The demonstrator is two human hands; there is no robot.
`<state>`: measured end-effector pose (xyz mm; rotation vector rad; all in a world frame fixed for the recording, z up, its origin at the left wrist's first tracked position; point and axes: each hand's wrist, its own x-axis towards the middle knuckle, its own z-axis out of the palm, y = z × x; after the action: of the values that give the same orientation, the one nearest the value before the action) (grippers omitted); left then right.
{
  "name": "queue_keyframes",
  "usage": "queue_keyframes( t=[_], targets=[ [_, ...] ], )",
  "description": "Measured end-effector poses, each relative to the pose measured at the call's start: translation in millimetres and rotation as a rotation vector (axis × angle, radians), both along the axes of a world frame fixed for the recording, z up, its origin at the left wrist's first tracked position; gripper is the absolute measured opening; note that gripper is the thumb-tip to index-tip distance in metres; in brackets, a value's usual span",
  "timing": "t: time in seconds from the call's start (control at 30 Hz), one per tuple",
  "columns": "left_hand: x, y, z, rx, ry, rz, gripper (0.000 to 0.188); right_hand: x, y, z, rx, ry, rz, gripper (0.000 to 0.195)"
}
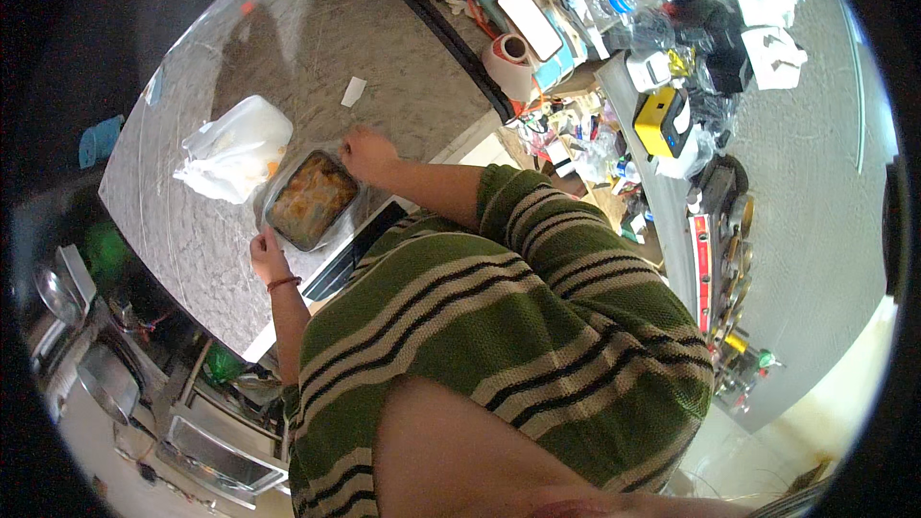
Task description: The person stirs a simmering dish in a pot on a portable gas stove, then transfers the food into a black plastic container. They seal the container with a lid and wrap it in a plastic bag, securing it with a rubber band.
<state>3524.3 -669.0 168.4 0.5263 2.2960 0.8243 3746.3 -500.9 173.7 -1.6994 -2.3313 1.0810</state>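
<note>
A dark-rimmed rectangular tray of yellowish-brown food (313, 199) lies on the grey stone-look tabletop (209, 252), with clear plastic around it. My left hand (268, 257), a reddish-brown band at its wrist, is by the tray's lower left corner, thumb and fingers close together. At the upper right corner is my right hand (368, 155), its fingers curled in towards the rim. Both hands are beside the plastic; whether either pinches it is not clear. A knotted white plastic bag (248, 140) with something orange showing through sits just beyond the tray.
A small white paper piece (353, 92) lies past my right hand. On the right are a phone (529, 21) with a lit screen, a tape roll (512, 57), a yellow-and-black device (660, 122) and plastic bottles. Metal pans (108, 383) stand lower left, below the table edge.
</note>
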Motion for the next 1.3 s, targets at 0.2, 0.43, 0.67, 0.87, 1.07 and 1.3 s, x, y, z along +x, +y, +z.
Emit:
queue_keyframes(
  t=[0.2, 0.43, 0.67, 0.87, 1.07, 1.3],
  targets=[
    [28.2, -8.3, 30.5, 0.14, 0.469, -0.128, 0.02, 22.6, -20.1, 35.6, 0.032, 0.157, 0.392, 0.027],
    [55.0, -22.8, 54.4, 0.106, 0.523, 0.16, 0.022, 81.6, -14.1, 86.8, -0.266, 0.596, 0.459, 0.026],
    [141.3, 44.4, 95.4, 0.21, 1.025, 0.454, 0.031, 289.6, 31.7, 109.3, -0.338, 0.772, 0.293, 0.029],
    [311.1, 106.3, 74.6, 0.488, 0.837, -0.093, 0.021, 586.8, 55.1, 133.1, -0.096, 0.44, -0.581, 0.023],
    [421.4, 165.8, 85.0, 0.349, 0.654, -0.705, 0.02, 822.2, 71.8, 87.8, 0.296, 0.114, -1.229, 0.031],
    [473.2, 187.1, 102.4, 0.311, 0.605, -0.709, 0.019, 835.2, 89.6, 78.1, -0.359, 0.468, -1.244, 0.031]
  ],
)
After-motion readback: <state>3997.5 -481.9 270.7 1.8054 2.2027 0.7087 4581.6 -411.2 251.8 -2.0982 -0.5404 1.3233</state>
